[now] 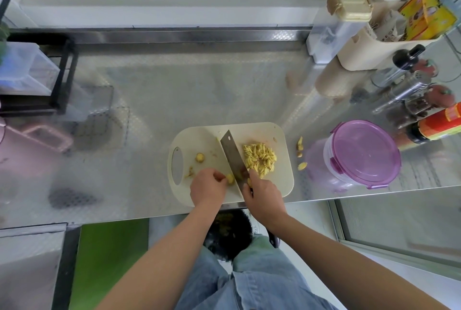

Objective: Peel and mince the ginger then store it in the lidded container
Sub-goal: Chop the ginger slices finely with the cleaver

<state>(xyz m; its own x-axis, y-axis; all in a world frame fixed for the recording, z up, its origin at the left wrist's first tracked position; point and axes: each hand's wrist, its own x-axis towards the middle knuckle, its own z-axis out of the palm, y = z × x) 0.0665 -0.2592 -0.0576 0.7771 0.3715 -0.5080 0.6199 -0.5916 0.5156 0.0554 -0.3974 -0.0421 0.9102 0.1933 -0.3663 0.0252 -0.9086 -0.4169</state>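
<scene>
Stainless steel counter (174,90) fills the head view, with a cream cutting board (199,140) sitting at its near edge, just below frame centre. On the right half of the board lies a heap of cut ginger (260,160), pale yellow, in short slivers, loosely piled. The cleaver (232,155) slants across the board, its blade flat and grey, running from upper middle down toward the hands, just beside the heap's left edge.

Right hand (264,194) is wrapped round the cleaver where blade meets handle, fingers curled tight, and the dark handle end pokes out below the wrist. Left hand (207,187) has its fingers bent and pinches a small ginger chunk (230,178), yellow and peeled on the side we see, right against the blade.

Over on the board's left side sits another ginger knob (200,158), with brownish peel scraps (190,173) nearby. A few ginger offcuts (300,146) lie on the counter just right of the board. Beyond them, at right of frame, stands the clear round container (334,157), its purple lid (361,155) on top.
</scene>
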